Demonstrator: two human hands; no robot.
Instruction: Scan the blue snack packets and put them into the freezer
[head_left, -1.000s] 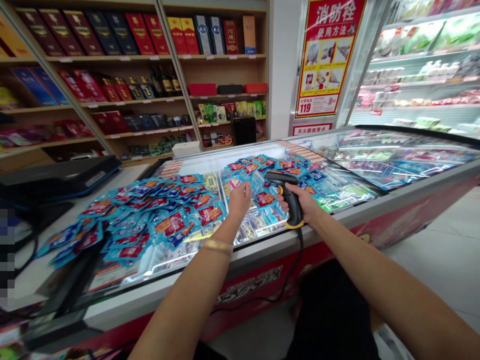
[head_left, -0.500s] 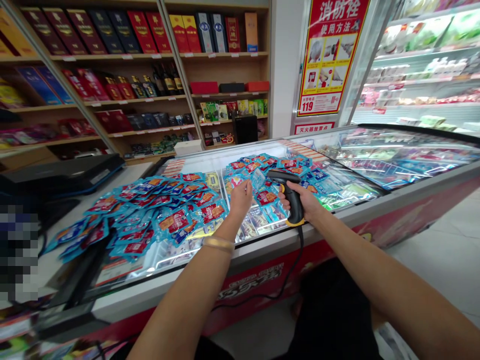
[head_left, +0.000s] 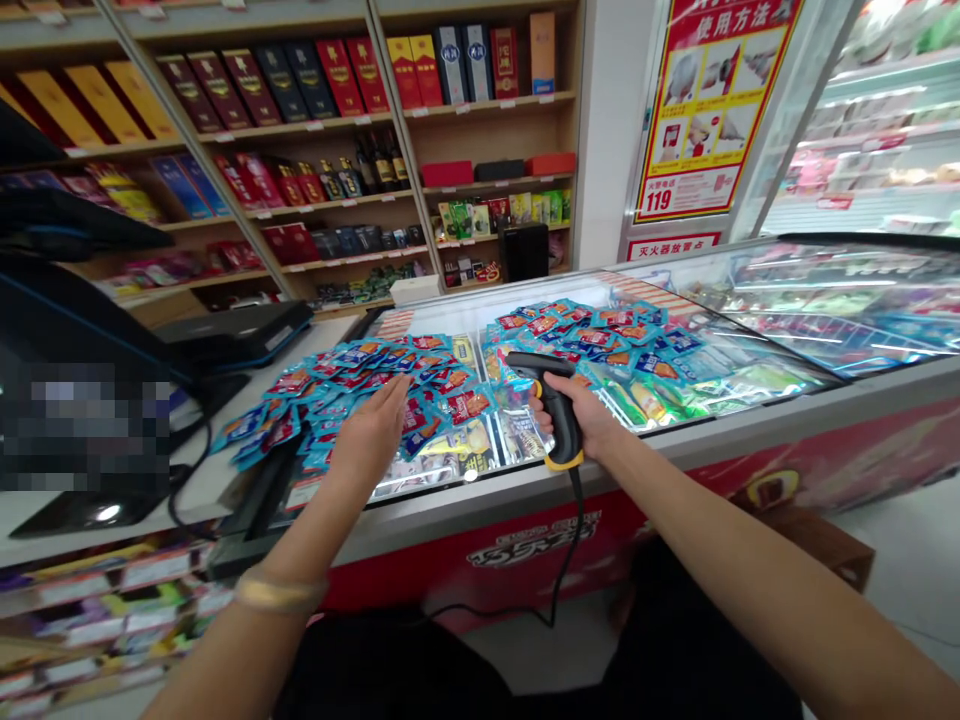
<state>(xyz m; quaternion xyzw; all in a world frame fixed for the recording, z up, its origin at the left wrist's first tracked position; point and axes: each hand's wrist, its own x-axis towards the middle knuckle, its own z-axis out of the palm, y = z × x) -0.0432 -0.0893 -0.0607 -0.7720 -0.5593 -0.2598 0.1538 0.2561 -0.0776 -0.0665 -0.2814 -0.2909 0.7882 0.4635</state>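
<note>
My right hand (head_left: 574, 410) is wrapped round the grip of a black barcode scanner (head_left: 561, 425) with yellow trim, its head pointing left. A cable hangs from the scanner's base. My left hand (head_left: 373, 430), fingers stretched out and a gold bangle (head_left: 279, 592) on its wrist, is over the near side of the left pile of blue-and-red snack packets (head_left: 360, 365). Whether its fingertips touch the packets, I cannot tell. A second pile of such packets (head_left: 592, 330) lies beyond the scanner, on the glass top of the chest freezer (head_left: 442, 490).
At the left stand a dark checkout terminal (head_left: 90, 310) and a flat black device (head_left: 232, 335) on a counter. Behind the freezer, wooden shelves (head_left: 300, 125) hold boxes and bottles. The scanner's cable (head_left: 559, 580) loops down in front of the freezer. At the right is a lit refrigerated display (head_left: 885, 140).
My left hand has moved left from between the piles to the left pile, its curled fingers now straightened. The scanner stays in my right hand, slightly left of before. The view has turned left.
</note>
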